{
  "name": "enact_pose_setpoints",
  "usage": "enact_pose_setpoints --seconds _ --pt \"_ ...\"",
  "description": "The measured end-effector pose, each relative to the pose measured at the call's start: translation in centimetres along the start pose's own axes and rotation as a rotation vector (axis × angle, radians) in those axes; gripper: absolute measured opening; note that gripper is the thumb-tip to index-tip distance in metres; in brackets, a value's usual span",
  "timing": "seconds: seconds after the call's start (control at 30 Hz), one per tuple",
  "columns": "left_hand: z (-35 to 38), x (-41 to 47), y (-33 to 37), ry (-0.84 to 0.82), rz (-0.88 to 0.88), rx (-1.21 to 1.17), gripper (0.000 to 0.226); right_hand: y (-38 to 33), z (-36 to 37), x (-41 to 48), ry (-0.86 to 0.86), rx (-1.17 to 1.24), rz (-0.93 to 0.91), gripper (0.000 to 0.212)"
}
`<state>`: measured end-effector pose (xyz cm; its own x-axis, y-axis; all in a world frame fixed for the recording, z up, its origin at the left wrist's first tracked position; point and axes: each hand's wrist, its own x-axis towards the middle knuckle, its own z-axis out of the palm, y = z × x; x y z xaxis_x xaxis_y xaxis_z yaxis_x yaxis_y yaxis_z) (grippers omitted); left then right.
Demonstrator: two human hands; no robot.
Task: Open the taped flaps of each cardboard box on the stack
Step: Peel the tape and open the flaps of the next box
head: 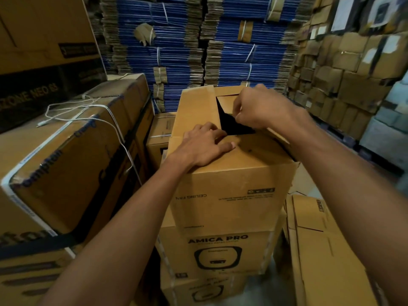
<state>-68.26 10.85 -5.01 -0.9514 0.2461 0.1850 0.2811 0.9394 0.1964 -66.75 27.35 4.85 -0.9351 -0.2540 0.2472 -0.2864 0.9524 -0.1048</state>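
Box (229, 177) atop the stack (217, 250) showed a dark gap on top, contents unseen. Left hand (203, 146) lay flat on near flap (254, 155); right hand (258, 109) pinched right flap (278, 136) at its edge.

We run one view: head-worn wide-angle cam, facing forward and down, close over the top box (231, 184), warehouse stacks (176, 51) bowed at the frame edges.

I log a tan, black-printed top box (220, 173) under my left hand (205, 146). Beyond it are blue flat-packed bundles (176, 51) with white straps (164, 13).
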Motion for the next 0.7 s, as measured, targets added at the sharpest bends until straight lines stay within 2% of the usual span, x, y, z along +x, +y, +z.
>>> enact_pose_setpoints --seconds 0.13,0.23,0.4,0.57,0.7 --pt "-0.2 0.2 0.0 -0.045 -0.003 0.017 0.070 -0.5 0.2 0.0 0.084 -0.047 -0.015 0.020" --pt "-0.7 0.2 0.3 -0.108 -0.002 0.047 0.072 -1.9 2.9 -1.3 0.072 -0.115 -0.096 0.022" --pt "-2.0 1.2 1.5 -0.274 -0.082 0.004 0.064 -1.3 4.9 -2.0 0.048 -0.004 -0.058 0.031" --pt "-4.2 3.5 3.7 -0.329 -0.181 -0.119 0.041 -0.3 2.9 -1.5 -0.187 0.020 -0.056 0.049" --pt "-2.9 5.1 4.4 -0.350 -0.172 -0.305 0.035 0.1 1.8 -0.2 -0.231 -0.090 -0.035 0.045"
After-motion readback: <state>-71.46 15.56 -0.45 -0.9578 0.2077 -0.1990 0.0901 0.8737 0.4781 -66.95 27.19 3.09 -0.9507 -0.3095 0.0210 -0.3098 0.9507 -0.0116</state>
